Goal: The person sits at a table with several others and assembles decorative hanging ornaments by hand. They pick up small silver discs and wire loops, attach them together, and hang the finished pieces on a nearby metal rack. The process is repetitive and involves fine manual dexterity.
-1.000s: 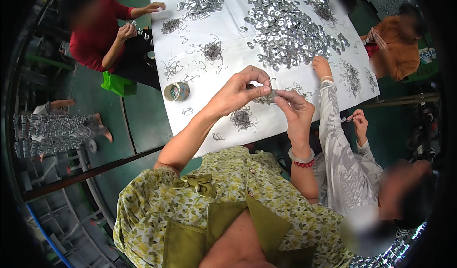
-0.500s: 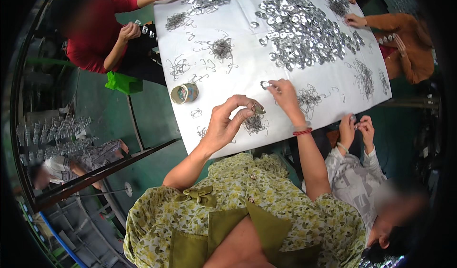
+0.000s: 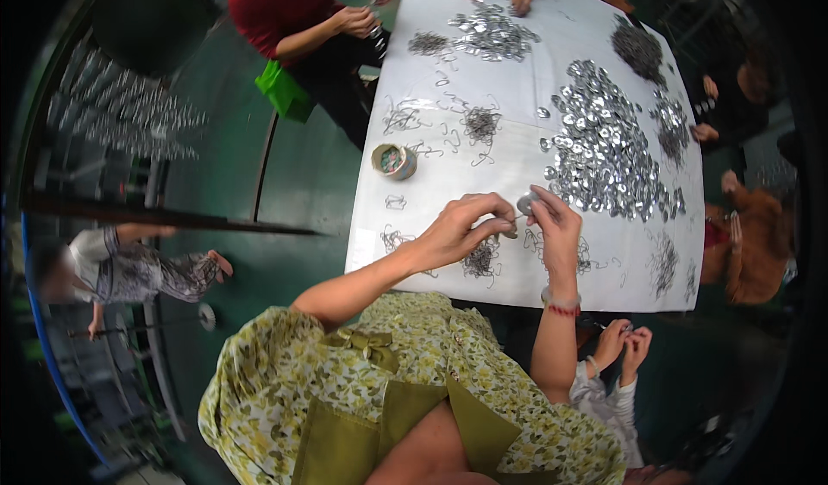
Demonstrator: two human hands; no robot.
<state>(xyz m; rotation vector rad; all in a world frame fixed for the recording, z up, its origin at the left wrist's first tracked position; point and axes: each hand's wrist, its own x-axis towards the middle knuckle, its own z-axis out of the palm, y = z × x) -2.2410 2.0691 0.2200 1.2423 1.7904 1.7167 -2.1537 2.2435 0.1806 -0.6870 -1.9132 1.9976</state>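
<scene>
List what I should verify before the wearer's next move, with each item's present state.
1. Right hand holding a round metal piece: ok.
2. Left hand pinching a small metal piece: ok, though its exact shape is unclear.
3. The two held pieces touching: cannot tell.
4. Wire hooks all gathered in heaps: not ok, some lie scattered.
5. Cup apart from both hands: ok.
6. Nearest neighbour's hands apart from the wearer's: ok.

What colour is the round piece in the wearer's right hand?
The round piece is silvery grey; the head view shows it best.
</scene>
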